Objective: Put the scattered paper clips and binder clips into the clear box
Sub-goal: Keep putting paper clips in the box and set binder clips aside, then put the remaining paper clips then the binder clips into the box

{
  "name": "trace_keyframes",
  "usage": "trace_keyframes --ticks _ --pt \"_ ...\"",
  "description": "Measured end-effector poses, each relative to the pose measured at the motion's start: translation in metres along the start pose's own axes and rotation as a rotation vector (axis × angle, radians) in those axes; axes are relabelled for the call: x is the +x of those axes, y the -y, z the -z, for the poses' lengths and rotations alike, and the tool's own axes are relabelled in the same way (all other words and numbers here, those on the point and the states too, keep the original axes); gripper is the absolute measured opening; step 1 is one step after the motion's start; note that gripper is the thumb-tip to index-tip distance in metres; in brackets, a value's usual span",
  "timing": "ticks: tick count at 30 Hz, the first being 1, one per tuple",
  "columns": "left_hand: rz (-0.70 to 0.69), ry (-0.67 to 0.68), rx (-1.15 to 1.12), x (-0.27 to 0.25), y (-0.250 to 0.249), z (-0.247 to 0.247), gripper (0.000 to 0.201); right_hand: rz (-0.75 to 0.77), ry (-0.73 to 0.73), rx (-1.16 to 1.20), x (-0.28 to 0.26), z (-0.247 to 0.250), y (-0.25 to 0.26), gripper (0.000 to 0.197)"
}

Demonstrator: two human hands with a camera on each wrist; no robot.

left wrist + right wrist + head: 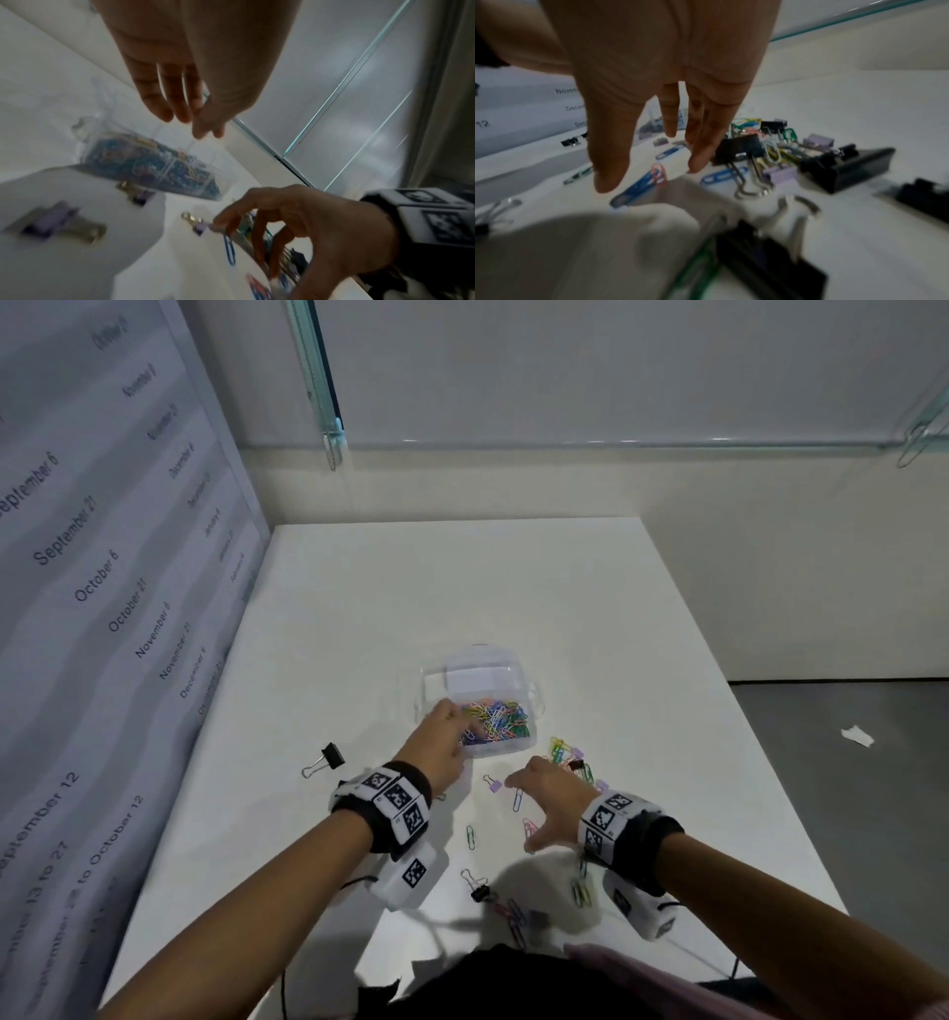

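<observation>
Many wire paper clips (495, 720) fill clear plastic box (534, 698).

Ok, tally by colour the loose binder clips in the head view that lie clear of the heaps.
Black binder clips: 2
Lilac binder clip: 1
Total: 3
The heaped clips by the right hand and the blurred clips at the near edge are too tangled to count.

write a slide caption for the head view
Left hand reaches over the clear plastic box of coloured paper clips while the open right hand hovers above scattered clips.
</observation>
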State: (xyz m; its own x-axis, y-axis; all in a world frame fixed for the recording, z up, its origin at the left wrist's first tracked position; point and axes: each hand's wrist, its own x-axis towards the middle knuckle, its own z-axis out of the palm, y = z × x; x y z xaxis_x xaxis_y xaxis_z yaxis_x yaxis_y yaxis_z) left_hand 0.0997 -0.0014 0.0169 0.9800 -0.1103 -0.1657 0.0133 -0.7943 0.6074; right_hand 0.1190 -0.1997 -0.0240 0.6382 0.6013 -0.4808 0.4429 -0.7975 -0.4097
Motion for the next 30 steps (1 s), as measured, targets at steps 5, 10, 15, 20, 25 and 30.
trace_keyframes --ticks 5,10,15,20,25,30 --pt "-0.025 0.422 0.152 -0.023 0.010 -0.022 0.039 -0.010 -0.034 0.043 -0.003 -0.010 -0.005 0.076" --pt "0.004 0.475 0.216 -0.024 0.017 -0.037 0.043 -0.045 -0.154 0.146 -0.011 -0.010 -0.010 0.036" --pt "-0.026 0.426 0.199 -0.024 0.021 -0.042 0.024 -0.125 -0.167 0.265 -0.012 -0.014 -0.010 0.022" --pt "-0.053 0.436 0.241 -0.024 0.021 -0.045 0.016 -0.122 -0.137 0.234 -0.010 -0.013 -0.008 0.023" --pt "-0.052 0.404 0.267 -0.022 0.014 -0.050 0.013 -0.108 -0.109 0.243 -0.010 -0.013 -0.005 0.018" --pt "-0.094 0.396 0.275 -0.008 -0.004 -0.059 0.013 -0.131 -0.126 0.259 -0.018 -0.012 -0.006 0.030"
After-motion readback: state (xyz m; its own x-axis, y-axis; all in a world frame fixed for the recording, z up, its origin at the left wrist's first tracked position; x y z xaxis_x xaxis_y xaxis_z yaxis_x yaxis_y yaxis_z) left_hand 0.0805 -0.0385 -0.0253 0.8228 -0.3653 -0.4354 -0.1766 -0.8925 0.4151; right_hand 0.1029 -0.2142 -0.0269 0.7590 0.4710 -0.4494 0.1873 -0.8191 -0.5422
